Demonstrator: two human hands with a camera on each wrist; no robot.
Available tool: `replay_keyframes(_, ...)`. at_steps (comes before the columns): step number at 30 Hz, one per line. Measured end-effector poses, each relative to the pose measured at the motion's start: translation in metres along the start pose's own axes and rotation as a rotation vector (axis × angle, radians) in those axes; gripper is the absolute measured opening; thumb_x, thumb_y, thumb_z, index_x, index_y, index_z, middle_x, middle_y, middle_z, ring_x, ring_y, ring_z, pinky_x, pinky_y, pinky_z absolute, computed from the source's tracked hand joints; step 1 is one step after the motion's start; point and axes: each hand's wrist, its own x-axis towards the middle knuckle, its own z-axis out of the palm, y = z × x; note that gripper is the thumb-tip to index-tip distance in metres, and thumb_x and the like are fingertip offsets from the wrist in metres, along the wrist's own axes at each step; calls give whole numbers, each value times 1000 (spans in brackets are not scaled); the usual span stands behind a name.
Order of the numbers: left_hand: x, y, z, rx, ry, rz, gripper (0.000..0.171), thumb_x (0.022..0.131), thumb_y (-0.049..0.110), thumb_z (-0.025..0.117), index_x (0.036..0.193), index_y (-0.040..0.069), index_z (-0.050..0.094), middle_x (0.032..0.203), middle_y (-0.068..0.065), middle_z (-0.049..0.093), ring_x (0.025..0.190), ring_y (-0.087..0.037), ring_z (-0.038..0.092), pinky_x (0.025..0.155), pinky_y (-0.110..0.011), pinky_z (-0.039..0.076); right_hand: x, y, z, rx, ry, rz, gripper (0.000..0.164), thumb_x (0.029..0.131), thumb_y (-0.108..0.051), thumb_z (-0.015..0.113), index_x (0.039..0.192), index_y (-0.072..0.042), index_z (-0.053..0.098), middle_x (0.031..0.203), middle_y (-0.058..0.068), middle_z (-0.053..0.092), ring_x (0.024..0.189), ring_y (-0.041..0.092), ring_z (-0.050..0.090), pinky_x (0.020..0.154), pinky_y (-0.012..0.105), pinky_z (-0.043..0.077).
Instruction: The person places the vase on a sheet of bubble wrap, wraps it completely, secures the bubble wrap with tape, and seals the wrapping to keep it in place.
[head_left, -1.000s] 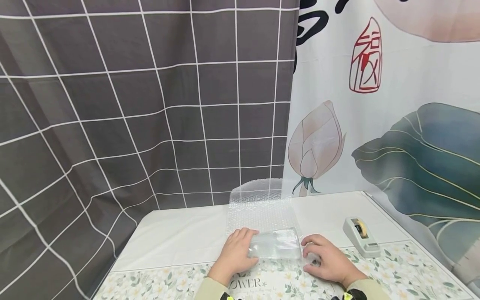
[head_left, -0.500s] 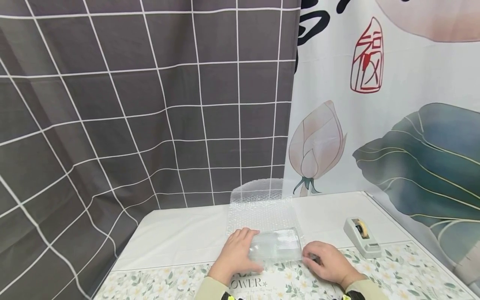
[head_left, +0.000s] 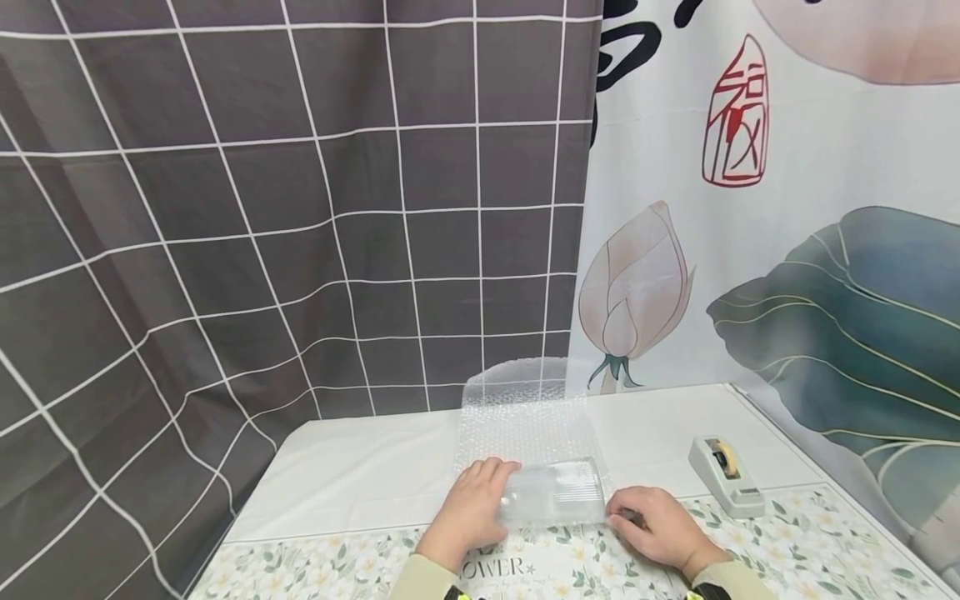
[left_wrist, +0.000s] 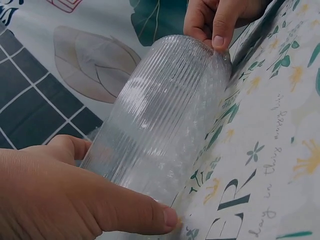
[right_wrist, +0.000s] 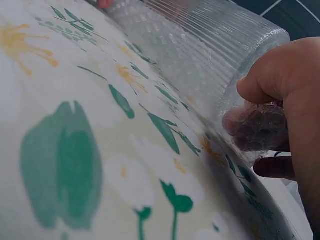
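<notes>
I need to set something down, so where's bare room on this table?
Widest: the white tabletop between dark curtain and bubble wrap; smaller: between bubble wrap and tape dispenser. Crowded: front centre, where the left hand and right hand flank the clear ribbed cylinder.

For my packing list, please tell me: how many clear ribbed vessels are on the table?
1: the clear ribbed vessel lies on its side on the bubble wrap, the left hand at one end, the right hand at the other.
</notes>
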Motion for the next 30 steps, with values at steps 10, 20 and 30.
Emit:
replay_keyframes(10, 0, 0, -2, -18, 17, 8, 83, 72, 23, 88, 145, 18, 48, 133, 3, 58, 124, -17, 54, 113, -38, 41, -1, 2, 1, 19, 46, 20, 27, 81, -12, 76, 83, -34, 61, 86, -27, 60, 73, -6, 54, 63, 21, 49)
replay_keyframes(20, -1, -2, -6, -93, -55, -52, 81, 72, 30, 86, 144, 19, 52, 130, 2, 61, 120, -25, 58, 105, -45, 48, 3, 2, 0, -149, 158, -15, 36, 74, -20, 84, 104, -25, 66, 116, -7, 62, 103, 13, 62, 100, 11, 39)
replay_keyframes(30, -1, -4, -14, -231, -152, -123, 77, 75, 38, 82, 144, 19, 54, 136, -5, 60, 124, -28, 56, 104, -50, 49, 23, -6, -7, -218, 226, -179, 41, 88, -48, 72, 114, -16, 69, 131, 11, 62, 116, 32, 58, 118, 19, 26)
